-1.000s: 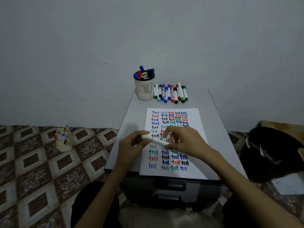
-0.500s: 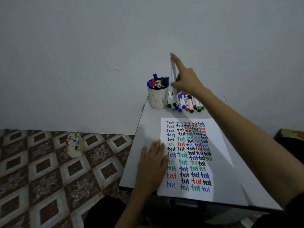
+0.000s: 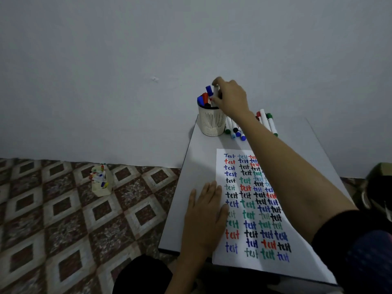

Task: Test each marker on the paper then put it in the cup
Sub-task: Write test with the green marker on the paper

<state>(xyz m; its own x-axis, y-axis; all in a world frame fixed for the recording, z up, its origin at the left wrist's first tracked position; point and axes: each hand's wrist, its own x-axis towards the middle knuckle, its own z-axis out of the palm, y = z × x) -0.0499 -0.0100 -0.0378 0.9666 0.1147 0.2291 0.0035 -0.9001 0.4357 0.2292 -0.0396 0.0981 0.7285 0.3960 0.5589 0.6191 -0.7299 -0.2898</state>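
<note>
A white mesh cup (image 3: 211, 123) stands at the table's far left corner with several capped markers in it. My right hand (image 3: 230, 98) is over the cup's mouth, fingers closed on a white marker (image 3: 216, 92) that stands upright, its lower end inside the cup. A row of loose markers (image 3: 267, 122) lies right of the cup, partly hidden by my forearm. The white paper (image 3: 237, 262) is covered in rows of coloured "test" words. My left hand (image 3: 204, 217) lies flat on the paper's left edge, fingers spread.
The grey table (image 3: 191, 187) is narrow, with its left edge dropping to a patterned tile floor. A small cream box of markers (image 3: 101, 181) sits on the floor. A dark bag (image 3: 379, 192) lies at the right. The wall is close behind the cup.
Both hands held the marker over the paper a second ago. My right hand then carried it up and back to the cup and lowered it in; my left hand settled flat on the paper.
</note>
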